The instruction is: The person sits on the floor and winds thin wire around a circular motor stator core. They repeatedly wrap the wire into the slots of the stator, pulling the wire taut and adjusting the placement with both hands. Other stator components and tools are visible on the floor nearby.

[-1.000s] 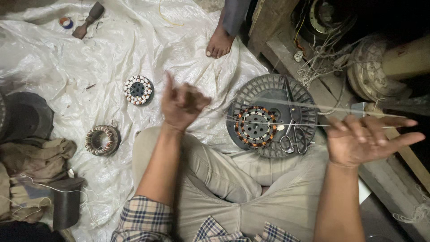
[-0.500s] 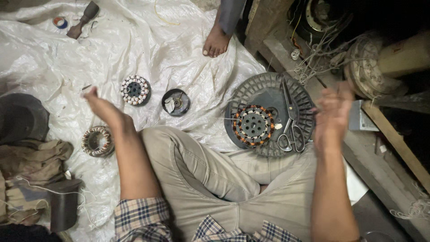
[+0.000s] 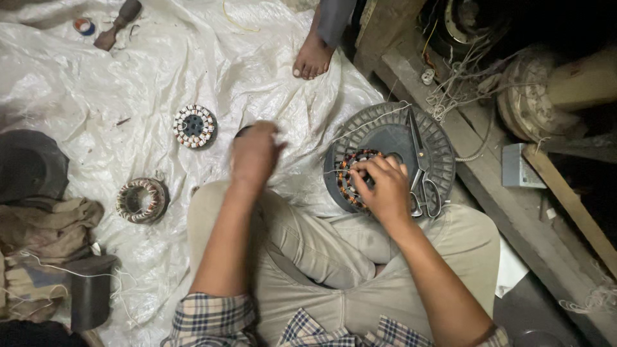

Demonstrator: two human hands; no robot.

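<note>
Two hands busy: right hand [image 3: 384, 187] pinching the heavy, stiff wound coil ring [image 3: 352, 180] by its rim, windings fragile; left hand [image 3: 254, 153] blurred, grip unclear.

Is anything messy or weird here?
Yes. Scissors lie loose on the round grey cover, beside the right hand on the copper-wound coil. Tangled wires spill over the wooden ledge.

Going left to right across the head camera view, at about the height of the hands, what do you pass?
Dark round cover → copper-wound ring coil → white-tipped round stator → left hand → right hand on the copper-wound stator → steel scissors on the grey ribbed fan plate → small grey box.
</note>
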